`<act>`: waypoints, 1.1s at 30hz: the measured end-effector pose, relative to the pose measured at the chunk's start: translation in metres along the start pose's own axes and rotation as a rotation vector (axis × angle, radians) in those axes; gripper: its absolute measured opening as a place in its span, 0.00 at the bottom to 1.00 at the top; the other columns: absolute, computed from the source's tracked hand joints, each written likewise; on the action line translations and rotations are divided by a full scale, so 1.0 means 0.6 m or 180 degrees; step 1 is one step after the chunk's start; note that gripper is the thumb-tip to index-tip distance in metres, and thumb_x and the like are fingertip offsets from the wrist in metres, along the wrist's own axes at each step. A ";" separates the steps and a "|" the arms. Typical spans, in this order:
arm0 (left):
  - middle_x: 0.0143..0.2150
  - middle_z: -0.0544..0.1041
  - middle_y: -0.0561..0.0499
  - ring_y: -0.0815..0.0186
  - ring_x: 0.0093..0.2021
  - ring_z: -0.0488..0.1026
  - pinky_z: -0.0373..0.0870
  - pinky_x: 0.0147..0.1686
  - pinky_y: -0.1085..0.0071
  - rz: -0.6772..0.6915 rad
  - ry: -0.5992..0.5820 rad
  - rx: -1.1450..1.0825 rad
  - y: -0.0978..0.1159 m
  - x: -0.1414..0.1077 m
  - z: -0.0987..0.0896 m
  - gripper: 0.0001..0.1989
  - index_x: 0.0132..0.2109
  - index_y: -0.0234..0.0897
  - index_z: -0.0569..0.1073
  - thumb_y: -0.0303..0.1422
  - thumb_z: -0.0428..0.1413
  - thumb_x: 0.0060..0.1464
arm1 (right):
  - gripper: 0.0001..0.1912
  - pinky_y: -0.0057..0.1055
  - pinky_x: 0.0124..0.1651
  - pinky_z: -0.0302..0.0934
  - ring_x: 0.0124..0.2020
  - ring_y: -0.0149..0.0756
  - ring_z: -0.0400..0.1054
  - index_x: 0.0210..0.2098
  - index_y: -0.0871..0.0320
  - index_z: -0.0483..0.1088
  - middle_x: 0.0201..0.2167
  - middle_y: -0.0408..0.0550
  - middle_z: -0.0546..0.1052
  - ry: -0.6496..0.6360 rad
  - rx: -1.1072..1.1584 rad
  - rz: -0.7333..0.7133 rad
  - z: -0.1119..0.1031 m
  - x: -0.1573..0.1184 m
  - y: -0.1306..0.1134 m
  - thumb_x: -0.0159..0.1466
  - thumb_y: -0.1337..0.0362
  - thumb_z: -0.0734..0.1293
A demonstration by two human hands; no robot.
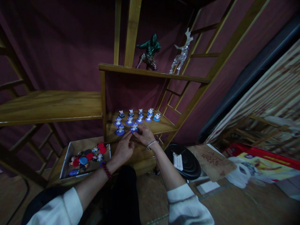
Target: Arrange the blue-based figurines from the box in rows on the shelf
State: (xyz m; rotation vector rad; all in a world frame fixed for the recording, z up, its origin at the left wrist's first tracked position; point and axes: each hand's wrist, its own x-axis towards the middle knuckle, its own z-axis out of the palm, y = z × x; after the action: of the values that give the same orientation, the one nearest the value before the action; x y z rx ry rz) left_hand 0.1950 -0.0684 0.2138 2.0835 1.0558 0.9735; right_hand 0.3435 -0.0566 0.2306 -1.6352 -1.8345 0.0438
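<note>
A small purple-and-white figurine (134,127) on a round purple base stands at the front of the low shelf (150,128), between my two hands. My right hand (144,136) closes on its right side with thumb and fingertips. From the left, my left hand (124,148) presses its fingertips against the base, the other fingers curled. Left of it stands a matching purple figurine (120,130), apart from my hands. Behind are rows of similar purple figurines (129,120), several dark-based ones (131,112) and a blue-based one (157,117).
An open box (67,159) of loose figurines with red and blue bases sits at lower left. The upper shelf (159,74) over my hands bears a green warrior figure (151,51) and a clear deer statue (181,56). At right lies a black round object (191,162).
</note>
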 end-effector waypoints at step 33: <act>0.60 0.57 0.42 0.65 0.49 0.68 0.65 0.50 0.66 0.0065 0.0026 0.0034 -0.016 -0.008 0.024 0.26 0.55 0.30 0.61 0.23 0.45 0.47 | 0.09 0.31 0.40 0.57 0.33 0.34 0.65 0.34 0.56 0.70 0.30 0.44 0.73 0.0043 0.0345 -0.0166 -0.003 -0.005 0.020 0.52 0.62 0.66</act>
State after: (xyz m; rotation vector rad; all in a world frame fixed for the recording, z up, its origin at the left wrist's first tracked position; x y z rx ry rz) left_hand 0.2006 -0.0702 0.1970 2.1044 1.0478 0.9892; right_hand 0.3546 -0.0573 0.2256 -1.5092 -1.8312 0.1073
